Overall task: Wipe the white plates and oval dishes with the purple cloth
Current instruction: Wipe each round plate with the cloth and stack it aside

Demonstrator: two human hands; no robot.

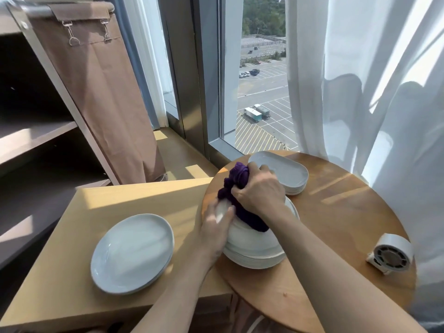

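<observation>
Wiping in progress on the centre stack of plates point(254, 257), which stands on the round surface point(336, 212) at its left edge, just beside the lower rectangular surface point(72, 272).

Right hand point(260, 192): fingers curled tight round the bunched purple cloth point(236, 179), pressing it down onto the top plate point(240, 230).
Left hand point(215, 227): blurred, fingers and thumb wrapped over the plate's left rim, steadying it. Cannot tell whether the plate is lifted clear of the one below or only tipped.

Risks, as judged:
- Stack is tall and close to the edge. A hard sideways stroke could shift it toward the step between the two surfaces and topple it.
- Glazed rim held by the left hand alone, so a slip under the right hand's pressure would drop plate onto plate and chip them.
- The cloth is wadded, not flat. It covers little area per stroke, so patches may be missed, and a loose tail could snag a rim.

Appearance: cloth is deep purple, soft and crumpled, with one end sticking up far of the right hand and the other trailing toward the near side. Plates are plain glossy white and round, with shallow rims.

Elsewhere: oval dishes point(281, 174) are stacked far of the hands. A short pile of plates point(132, 251) sits left on the rectangular surface, likely finished. A small white fan point(390, 254) is at near right.
</observation>
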